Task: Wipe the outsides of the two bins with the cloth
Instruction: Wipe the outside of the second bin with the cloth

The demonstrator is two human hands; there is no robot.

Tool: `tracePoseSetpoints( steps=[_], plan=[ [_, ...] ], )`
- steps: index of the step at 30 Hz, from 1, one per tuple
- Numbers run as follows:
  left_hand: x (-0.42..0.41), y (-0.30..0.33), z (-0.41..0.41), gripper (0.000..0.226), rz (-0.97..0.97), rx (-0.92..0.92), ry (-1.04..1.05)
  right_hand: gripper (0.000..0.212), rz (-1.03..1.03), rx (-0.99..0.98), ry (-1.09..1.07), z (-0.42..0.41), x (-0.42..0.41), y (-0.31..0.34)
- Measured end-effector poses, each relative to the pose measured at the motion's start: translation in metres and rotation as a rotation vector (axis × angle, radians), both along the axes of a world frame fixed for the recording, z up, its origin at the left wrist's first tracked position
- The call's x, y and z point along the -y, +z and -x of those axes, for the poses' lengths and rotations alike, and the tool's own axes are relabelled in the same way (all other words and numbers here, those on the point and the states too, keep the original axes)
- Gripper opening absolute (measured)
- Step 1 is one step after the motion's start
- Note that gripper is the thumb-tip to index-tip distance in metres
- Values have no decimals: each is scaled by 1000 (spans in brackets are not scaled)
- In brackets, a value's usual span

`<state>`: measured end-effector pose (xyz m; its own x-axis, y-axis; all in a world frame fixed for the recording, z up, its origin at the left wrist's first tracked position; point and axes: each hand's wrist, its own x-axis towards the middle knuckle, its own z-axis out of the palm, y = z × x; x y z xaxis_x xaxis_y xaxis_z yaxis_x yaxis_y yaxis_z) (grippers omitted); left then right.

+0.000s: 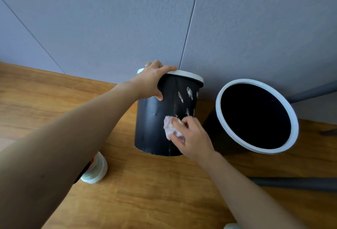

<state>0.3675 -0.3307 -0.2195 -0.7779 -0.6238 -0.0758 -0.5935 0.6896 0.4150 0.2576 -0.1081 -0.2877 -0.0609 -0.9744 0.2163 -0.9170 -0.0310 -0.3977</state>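
Two black bins with white rims stand on the wooden floor against a grey wall. The left bin is tilted away from me, and its side shows pale smears and marks. My left hand grips its white rim, thumb down on the black side. My right hand holds a crumpled pale cloth and presses it against the lower side of that bin. The right bin stands a short way to the right, its dark opening facing me, and neither hand touches it.
A white shoe shows below my left forearm and another shoe tip at the bottom edge. Grey metal furniture legs run along the floor and wall at the right. Grey wall panels rise behind the bins.
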Motion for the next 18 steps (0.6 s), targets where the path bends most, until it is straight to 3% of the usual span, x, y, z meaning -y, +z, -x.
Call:
tracePoseSetpoints(
  steps=[5, 14, 18],
  plan=[
    [-1, -1, 1, 107, 23, 17, -24, 30, 52, -86, 124, -4, -6, -4],
    [-4, -1, -1, 108, 42, 13, -49, 28, 158, 13, -253, 25, 79, 45],
    [-1, -3, -3, 106, 34, 8, -49, 27, 115, -36, -121, 11, 46, 27]
  ],
)
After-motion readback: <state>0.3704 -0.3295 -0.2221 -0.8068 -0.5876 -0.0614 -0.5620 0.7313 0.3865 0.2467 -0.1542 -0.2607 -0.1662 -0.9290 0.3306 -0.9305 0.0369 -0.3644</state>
